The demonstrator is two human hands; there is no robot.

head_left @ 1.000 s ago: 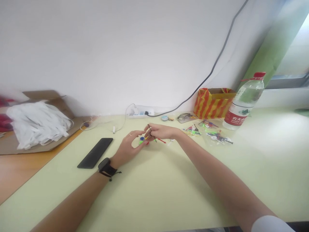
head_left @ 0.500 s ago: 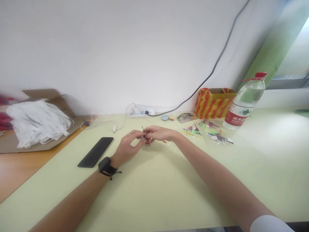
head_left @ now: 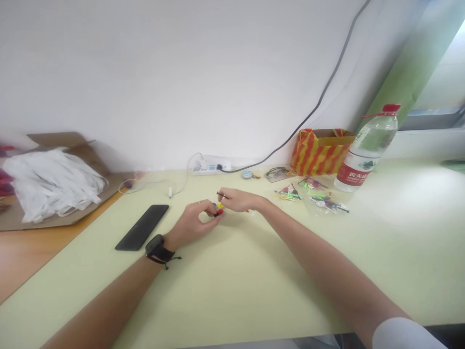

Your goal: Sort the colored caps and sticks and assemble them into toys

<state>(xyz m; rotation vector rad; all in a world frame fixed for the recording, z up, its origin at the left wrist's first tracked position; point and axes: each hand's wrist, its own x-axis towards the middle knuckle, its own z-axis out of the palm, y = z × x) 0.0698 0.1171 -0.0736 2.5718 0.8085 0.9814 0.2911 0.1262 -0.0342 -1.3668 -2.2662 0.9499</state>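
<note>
My left hand [head_left: 196, 219] pinches a small red and black piece [head_left: 218, 213] between thumb and forefinger, near the middle of the pale green table. Just right of it, my right hand [head_left: 236, 199] is closed on a thin dark stick [head_left: 223, 195] that points up and left. Between the hands, a small yellow piece [head_left: 220, 205] and a bit of blue show; what bears them is partly hidden by the fingers. A small red piece lies by my right wrist. Bags of colourful plastic parts [head_left: 288, 192] lie to the right.
A black phone-like slab [head_left: 142, 228] lies left of my left hand. Along the wall are a power strip [head_left: 210, 166], a cable and a striped bag [head_left: 319, 152]. A large water bottle [head_left: 366, 148] stands at the right, and white straps [head_left: 54, 182] rest on cardboard at the left.
My hands have moved slightly apart. The dark stick, earlier upright between both hands, is now tilted in my right hand, and the red and black piece shows at my left fingertips.
</note>
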